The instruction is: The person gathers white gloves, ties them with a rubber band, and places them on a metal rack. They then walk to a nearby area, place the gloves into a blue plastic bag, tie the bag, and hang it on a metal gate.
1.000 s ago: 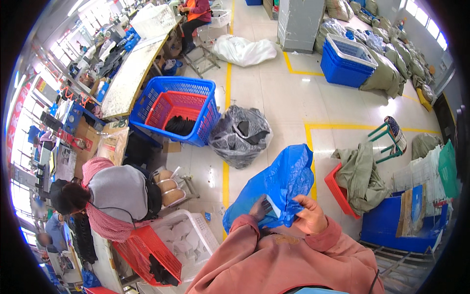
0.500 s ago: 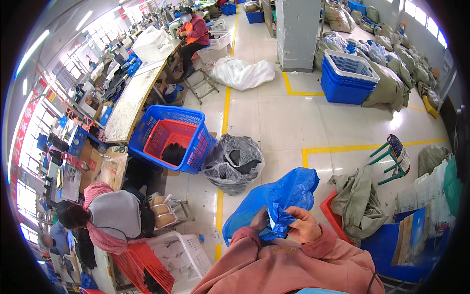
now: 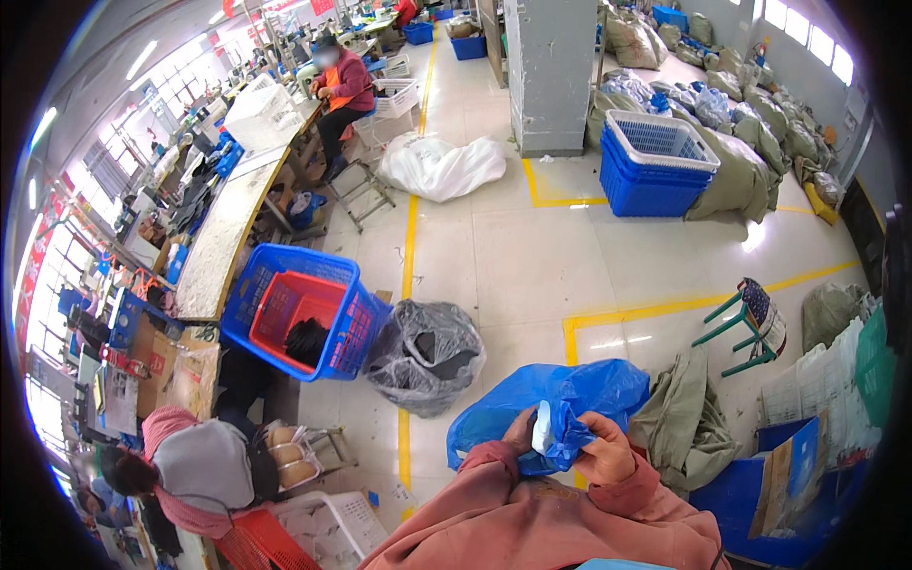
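Note:
A big blue plastic bag (image 3: 503, 394) hangs in front of my body, its mouth gathered toward me and its bulk bulging away. The bag's bunched edge is pinched in my right hand (image 3: 606, 453), fingers and thumb closed. On the other side of the mouth, my left hand (image 3: 519, 433) grips the plastic; part of its fingers is hidden. Between the two hands a pale, light-blue piece (image 3: 541, 427) shows at the opening; I cannot tell what it is. What lies inside the bag is hidden.
A grey bag of dark pieces (image 3: 427, 356) stands ahead-left beside a blue basket (image 3: 347, 323). At lower left a co-worker (image 3: 204, 461) sits near a white crate (image 3: 366, 518). To the right are an olive sack (image 3: 684, 418) and a green-legged stool (image 3: 750, 328).
The blue bag has swung lower and to the right, and its mouth has opened so the pale piece shows more. My view has shifted slightly; both hands still hold the plastic.

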Demonstrator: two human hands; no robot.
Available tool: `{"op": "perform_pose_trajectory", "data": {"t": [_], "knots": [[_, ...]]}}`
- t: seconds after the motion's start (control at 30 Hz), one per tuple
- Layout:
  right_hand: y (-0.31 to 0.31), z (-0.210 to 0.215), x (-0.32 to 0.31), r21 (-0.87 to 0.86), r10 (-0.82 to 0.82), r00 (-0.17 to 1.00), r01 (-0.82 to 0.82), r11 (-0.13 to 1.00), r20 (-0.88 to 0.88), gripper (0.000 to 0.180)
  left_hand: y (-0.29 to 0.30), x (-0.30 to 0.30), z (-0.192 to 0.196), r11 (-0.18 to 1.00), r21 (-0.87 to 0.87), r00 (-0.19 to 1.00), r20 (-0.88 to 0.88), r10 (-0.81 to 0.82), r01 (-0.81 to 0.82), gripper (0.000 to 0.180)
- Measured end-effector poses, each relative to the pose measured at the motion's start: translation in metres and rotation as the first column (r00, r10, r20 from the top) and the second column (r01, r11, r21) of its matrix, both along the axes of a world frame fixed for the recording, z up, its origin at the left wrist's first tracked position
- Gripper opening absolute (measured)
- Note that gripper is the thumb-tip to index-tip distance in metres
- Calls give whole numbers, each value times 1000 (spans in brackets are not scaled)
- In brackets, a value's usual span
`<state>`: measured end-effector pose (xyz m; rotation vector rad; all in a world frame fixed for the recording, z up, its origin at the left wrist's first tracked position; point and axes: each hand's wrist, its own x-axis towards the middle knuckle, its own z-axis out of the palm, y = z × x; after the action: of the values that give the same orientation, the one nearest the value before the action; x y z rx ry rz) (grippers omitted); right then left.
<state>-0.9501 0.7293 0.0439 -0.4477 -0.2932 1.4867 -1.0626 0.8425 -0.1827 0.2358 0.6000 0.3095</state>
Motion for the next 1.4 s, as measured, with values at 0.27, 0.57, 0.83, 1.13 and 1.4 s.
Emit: {"op": "perform_pose_trajectory", "data": {"t": [0.27, 0.57, 0.83, 1.13, 1.4], "knots": [[105, 15, 41, 41, -126, 992, 125, 991, 28, 31, 115, 91, -49, 959, 182, 976, -21, -216, 216, 40], [182, 11, 160, -44, -603, 777, 619, 785, 181, 30, 235, 87, 17, 953, -30, 953, -22, -301, 300, 50], [257, -64, 256, -179, -676, 707, 707, 684, 209, 27, 306, 88, 16, 895, 442, 998, -48, -37, 55, 50], [335, -63, 323, -342, -162, 961, 234, 910, 226, 29, 369, 217, 95, 481, 528, 707, -415, -572, 700, 98], [344, -30, 404, -266, -81, 969, 143, 953, 233, 32, 407, 366, 135, -429, 335, -11, -777, -629, 839, 93]]}}
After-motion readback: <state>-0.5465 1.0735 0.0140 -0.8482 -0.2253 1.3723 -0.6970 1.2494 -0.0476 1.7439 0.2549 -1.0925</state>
